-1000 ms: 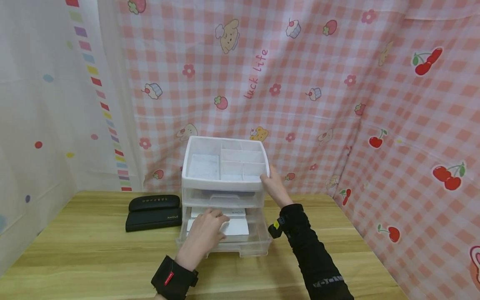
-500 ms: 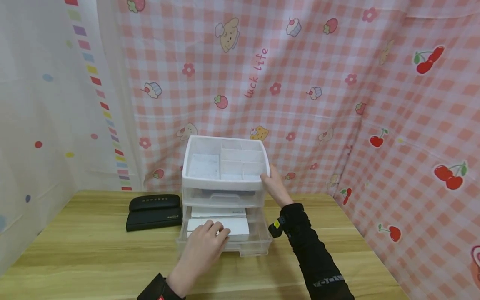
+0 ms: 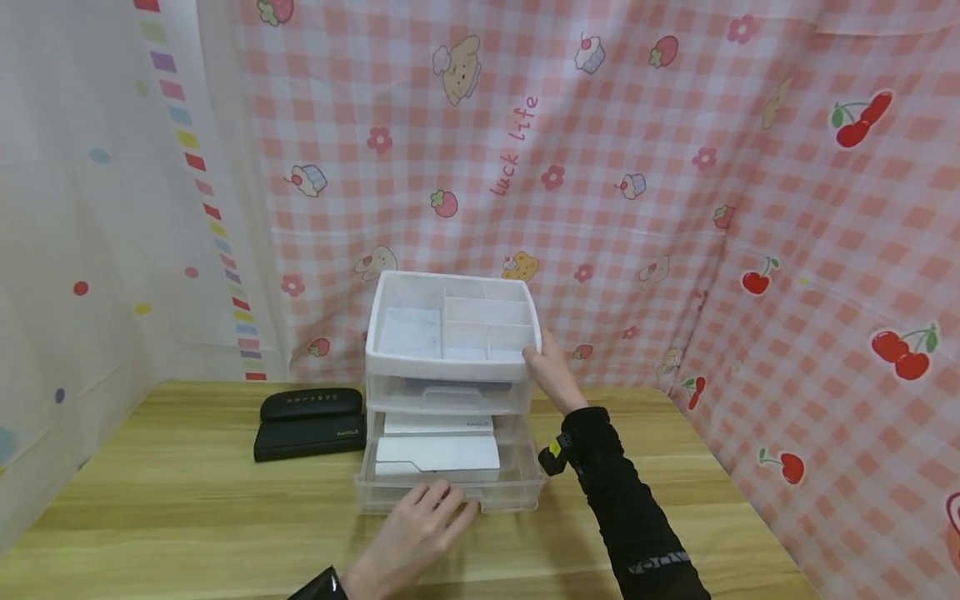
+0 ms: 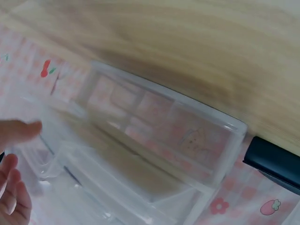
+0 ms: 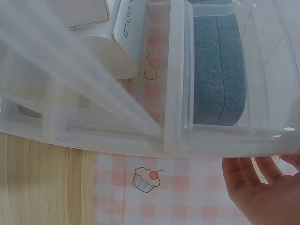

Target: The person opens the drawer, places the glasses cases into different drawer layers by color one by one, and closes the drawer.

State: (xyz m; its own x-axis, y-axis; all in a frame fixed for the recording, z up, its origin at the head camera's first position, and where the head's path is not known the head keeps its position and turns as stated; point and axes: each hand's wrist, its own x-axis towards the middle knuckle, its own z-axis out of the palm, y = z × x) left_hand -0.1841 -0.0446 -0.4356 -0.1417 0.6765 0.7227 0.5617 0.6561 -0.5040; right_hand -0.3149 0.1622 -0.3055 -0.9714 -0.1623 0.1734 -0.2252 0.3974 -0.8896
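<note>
A white desktop organizer (image 3: 442,368) with clear drawers stands mid-table. Its lower drawer (image 3: 522,458) is pulled out and holds white boxes (image 3: 442,452); lettering shows on one in the right wrist view. Through clear plastic there, a blue-grey fabric case (image 5: 219,70) is visible in the closed drawer above. My right hand (image 3: 553,373) grips the organizer's right side, thumb at the top rim. At the lower drawer's front is my left hand (image 3: 416,533), fingers loosely bent, thumb apart in the left wrist view; whether it touches the drawer I cannot tell.
Left of the organizer, a black glasses case (image 3: 311,403) sits behind a flat black box (image 3: 309,437) on the wooden table (image 3: 187,500). Patterned cloth (image 3: 450,150) hangs behind and to the right. The organizer's top tray has several compartments.
My left hand has drawn back from over the white boxes inside the lower drawer to that drawer's front edge. The right hand keeps its grip, and the organizer stays put.
</note>
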